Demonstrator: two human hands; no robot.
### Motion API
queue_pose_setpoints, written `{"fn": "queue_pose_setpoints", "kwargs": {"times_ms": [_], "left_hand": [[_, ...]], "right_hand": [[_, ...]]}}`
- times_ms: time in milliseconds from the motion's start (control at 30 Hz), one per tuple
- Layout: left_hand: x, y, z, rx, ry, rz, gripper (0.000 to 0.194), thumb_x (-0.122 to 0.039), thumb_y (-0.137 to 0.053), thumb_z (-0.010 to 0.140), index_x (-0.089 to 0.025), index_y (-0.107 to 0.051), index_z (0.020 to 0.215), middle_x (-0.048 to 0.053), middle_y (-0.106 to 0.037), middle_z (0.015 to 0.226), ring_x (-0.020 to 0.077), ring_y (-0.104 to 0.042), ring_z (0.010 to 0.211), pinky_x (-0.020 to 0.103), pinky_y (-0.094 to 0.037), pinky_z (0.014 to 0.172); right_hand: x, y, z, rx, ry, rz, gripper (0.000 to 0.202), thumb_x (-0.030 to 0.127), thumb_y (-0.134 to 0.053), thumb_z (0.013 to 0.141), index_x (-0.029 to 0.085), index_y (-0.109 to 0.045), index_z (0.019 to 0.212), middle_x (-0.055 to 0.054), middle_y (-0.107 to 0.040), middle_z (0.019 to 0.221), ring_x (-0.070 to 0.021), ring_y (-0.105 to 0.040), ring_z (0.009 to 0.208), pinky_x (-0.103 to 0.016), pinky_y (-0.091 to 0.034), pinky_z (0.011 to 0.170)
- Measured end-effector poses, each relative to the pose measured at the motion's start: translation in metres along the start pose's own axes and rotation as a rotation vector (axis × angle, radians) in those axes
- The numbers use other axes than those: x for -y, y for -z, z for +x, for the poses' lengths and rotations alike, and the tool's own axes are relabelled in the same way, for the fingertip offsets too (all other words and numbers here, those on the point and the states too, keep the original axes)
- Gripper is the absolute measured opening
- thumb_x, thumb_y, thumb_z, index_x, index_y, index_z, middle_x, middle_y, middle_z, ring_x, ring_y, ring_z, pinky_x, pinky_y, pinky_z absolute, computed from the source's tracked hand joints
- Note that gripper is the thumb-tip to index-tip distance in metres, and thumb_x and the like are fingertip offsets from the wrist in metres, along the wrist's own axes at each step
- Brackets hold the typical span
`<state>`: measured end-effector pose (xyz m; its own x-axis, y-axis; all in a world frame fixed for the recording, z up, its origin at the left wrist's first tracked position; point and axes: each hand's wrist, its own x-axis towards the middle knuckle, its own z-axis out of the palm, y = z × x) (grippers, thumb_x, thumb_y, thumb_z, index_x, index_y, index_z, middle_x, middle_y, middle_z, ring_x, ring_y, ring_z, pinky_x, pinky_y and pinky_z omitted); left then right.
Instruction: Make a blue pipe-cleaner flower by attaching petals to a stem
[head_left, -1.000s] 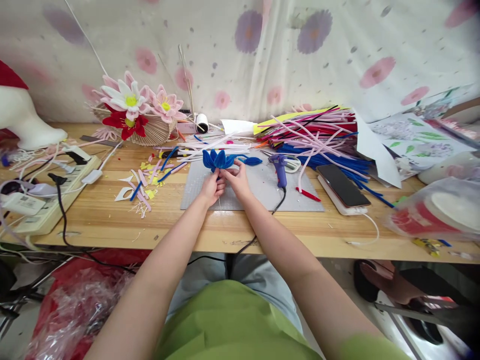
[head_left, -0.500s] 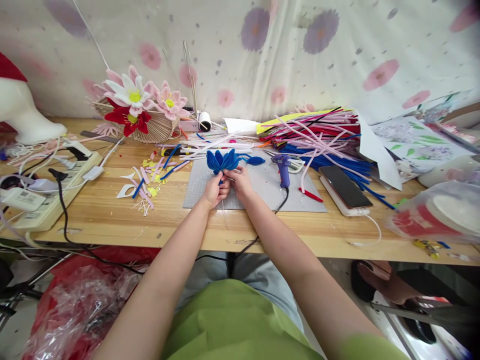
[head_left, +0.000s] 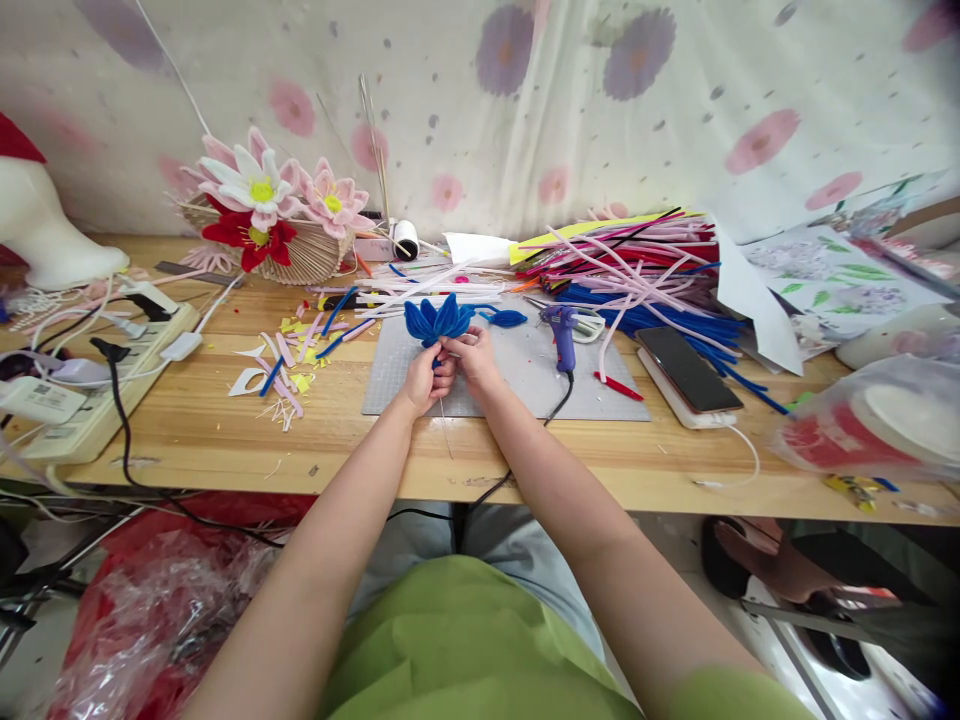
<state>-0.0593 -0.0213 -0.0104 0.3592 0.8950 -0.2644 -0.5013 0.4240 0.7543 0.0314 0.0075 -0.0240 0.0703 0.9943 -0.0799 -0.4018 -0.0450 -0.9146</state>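
A blue pipe-cleaner flower with several pointed petals stands upright above the grey cutting mat. My left hand is closed around its base, and a thin wire stem hangs out below the fingers. With thumb and fingertips, my right hand pinches the flower's lower right side; the exact spot is covered by the fingers. Just behind that hand lies a loose blue petal on the mat. Right of it rests a purple glue gun, and beyond that a red pen-like tool.
Pipe cleaners are heaped behind the mat. A phone sits on a white power bank at right, near a bagged cup. Left are colourful scraps, a power strip and finished flowers. The glue gun's cord crosses the table's front edge.
The view has shifted slightly. The flower has tilted a little to the left in my hands, and my right fingers have moved slightly on its right side. Both hands keep their hold.
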Motion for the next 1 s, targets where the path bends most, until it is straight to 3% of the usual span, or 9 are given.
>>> {"fn": "queue_pose_setpoints", "kwargs": {"times_ms": [167,267,400,500,633,733,867,1000], "left_hand": [[-0.005,0.001,-0.002,0.008,-0.028,-0.001,0.033,-0.041,-0.051,0.08,-0.02,-0.031,0.065,-0.011,-0.023,0.046,0.002,-0.014,0.029,0.012,-0.008,0.026],[-0.015,0.0,-0.004,-0.046,-0.04,0.137,0.04,-0.048,-0.054,0.079,-0.02,-0.03,0.064,-0.011,-0.021,0.045,0.0021,-0.014,0.029,0.012,-0.009,0.027],[-0.043,0.004,-0.01,-0.216,-0.156,0.561,0.036,-0.045,-0.054,0.081,-0.02,-0.034,0.063,-0.009,-0.029,0.044,0.0042,-0.023,0.028,0.015,-0.014,0.029],[-0.072,0.011,-0.017,-0.286,-0.168,1.019,0.028,-0.037,-0.063,0.075,-0.019,-0.046,0.061,-0.006,-0.04,0.043,0.0067,-0.033,0.029,0.018,-0.019,0.031],[-0.103,0.016,-0.023,-0.245,-0.07,1.428,0.028,-0.035,-0.071,0.064,-0.019,-0.05,0.055,-0.006,-0.041,0.04,0.008,-0.033,0.028,0.021,-0.021,0.034],[-0.109,0.016,-0.023,-0.143,-0.009,1.665,0.025,-0.037,-0.07,0.065,-0.019,-0.053,0.058,-0.003,-0.046,0.044,0.0115,-0.043,0.034,0.021,-0.031,0.041],[-0.101,0.011,-0.024,-0.127,-0.162,1.991,0.026,-0.042,-0.061,0.074,-0.017,-0.06,0.083,0.009,-0.066,0.077,0.0233,-0.064,0.073,0.027,-0.045,0.066],[-0.093,0.001,-0.03,-0.207,-0.227,2.238,0.036,-0.042,-0.047,0.083,-0.016,-0.057,0.106,0.015,-0.065,0.106,0.029,-0.062,0.099,0.036,-0.045,0.081]], "right_hand": [[-0.006,0.001,0.002,0.057,0.087,-0.083,0.065,0.037,-0.077,0.05,0.024,-0.031,0.095,0.008,-0.059,0.067,-0.0115,-0.059,0.06,-0.027,-0.05,0.063],[-0.005,0.006,0.005,0.122,0.117,-0.113,0.068,0.041,-0.076,0.051,0.024,-0.033,0.101,0.004,-0.06,0.078,-0.0125,-0.059,0.071,-0.031,-0.05,0.073],[0.009,0.017,0.007,-0.004,0.298,-0.291,0.079,0.041,-0.078,0.048,0.024,-0.035,0.113,-0.009,-0.052,0.116,-0.0179,-0.055,0.098,-0.037,-0.045,0.086],[0.023,0.023,0.004,0.05,0.491,-0.441,0.083,0.039,-0.078,0.05,0.024,-0.038,0.121,-0.012,-0.042,0.132,-0.0224,-0.047,0.116,-0.041,-0.037,0.097],[0.03,0.025,-0.001,0.334,0.491,-0.557,0.069,0.04,-0.079,0.052,0.021,-0.051,0.113,-0.007,-0.056,0.116,-0.0228,-0.05,0.113,-0.043,-0.033,0.101],[0.026,0.021,-0.004,0.497,0.399,-0.578,0.051,0.042,-0.077,0.055,0.021,-0.061,0.099,-0.002,-0.063,0.101,-0.0209,-0.055,0.101,-0.041,-0.037,0.098],[0.018,0.018,-0.006,0.538,0.333,-0.566,0.038,0.043,-0.075,0.058,0.019,-0.065,0.085,-0.001,-0.066,0.089,-0.0198,-0.058,0.09,-0.04,-0.042,0.093],[0.017,0.018,-0.004,0.497,0.293,-0.473,0.043,0.041,-0.077,0.054,0.02,-0.065,0.088,-0.001,-0.068,0.089,-0.0192,-0.059,0.089,-0.04,-0.044,0.091]]}}
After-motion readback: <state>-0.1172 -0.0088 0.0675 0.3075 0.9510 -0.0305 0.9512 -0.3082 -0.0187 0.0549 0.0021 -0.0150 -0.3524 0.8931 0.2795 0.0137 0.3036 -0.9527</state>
